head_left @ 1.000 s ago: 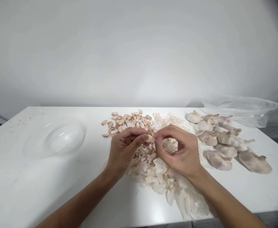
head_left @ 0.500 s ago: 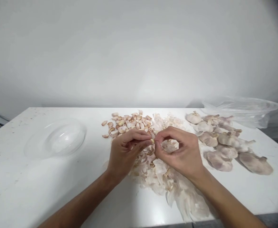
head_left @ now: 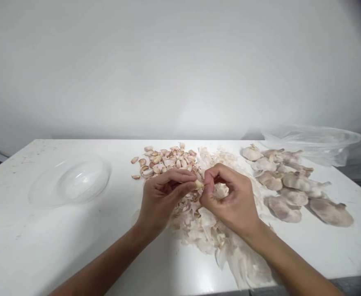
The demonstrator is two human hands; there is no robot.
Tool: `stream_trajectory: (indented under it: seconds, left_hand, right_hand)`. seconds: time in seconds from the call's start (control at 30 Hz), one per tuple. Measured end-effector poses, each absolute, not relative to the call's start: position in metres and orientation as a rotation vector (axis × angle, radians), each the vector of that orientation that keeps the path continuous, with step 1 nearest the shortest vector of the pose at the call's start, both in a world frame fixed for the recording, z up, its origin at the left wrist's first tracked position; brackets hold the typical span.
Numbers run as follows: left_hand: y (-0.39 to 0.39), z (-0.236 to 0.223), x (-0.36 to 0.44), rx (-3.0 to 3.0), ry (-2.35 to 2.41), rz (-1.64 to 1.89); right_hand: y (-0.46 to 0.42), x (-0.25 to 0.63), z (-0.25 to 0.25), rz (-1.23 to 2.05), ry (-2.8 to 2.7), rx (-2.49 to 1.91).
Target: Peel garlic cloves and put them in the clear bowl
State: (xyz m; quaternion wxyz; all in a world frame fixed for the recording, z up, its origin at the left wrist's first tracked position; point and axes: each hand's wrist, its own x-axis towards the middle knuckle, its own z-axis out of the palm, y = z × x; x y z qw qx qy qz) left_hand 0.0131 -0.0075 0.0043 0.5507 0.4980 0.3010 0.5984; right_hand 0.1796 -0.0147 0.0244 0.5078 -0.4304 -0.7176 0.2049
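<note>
My left hand (head_left: 163, 197) pinches a small pale garlic clove (head_left: 198, 184) between thumb and fingertips. My right hand (head_left: 229, 199) is closed in a pinch on the same clove from the right, thumb and forefinger at its tip. Both hands hover just above a heap of papery garlic skins (head_left: 211, 230) in the middle of the white table (head_left: 29, 238). Behind the hands lies a pile of unpeeled cloves (head_left: 164, 160).
A clear plastic bowl (head_left: 71, 181) sits at the left of the table. Several whole garlic bulbs (head_left: 291, 185) lie at the right, with a clear plastic bag (head_left: 312, 142) behind them. A plain white wall rises behind the table.
The right hand's fingers have curled in tighter on the clove and the hands have shifted slightly; the clove stays pinched between both hands.
</note>
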Motion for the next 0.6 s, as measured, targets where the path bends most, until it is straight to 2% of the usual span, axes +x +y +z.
stream_trajectory:
  seconds: [0.27,0.47,0.6]
  left_hand:
    - [-0.003,0.009,0.012,0.911,0.679,1.362]
    - [0.002,0.009,0.010,0.648,0.652,1.303]
    - [0.003,0.008,0.009,0.633,0.679,1.291]
  right_hand:
    - [-0.009,0.182,0.023,0.500,-1.743,-1.084]
    - [-0.002,0.188,0.020,0.510,-1.993,-1.209]
    - [-0.004,0.190,0.021,0.532,-1.944,-1.097]
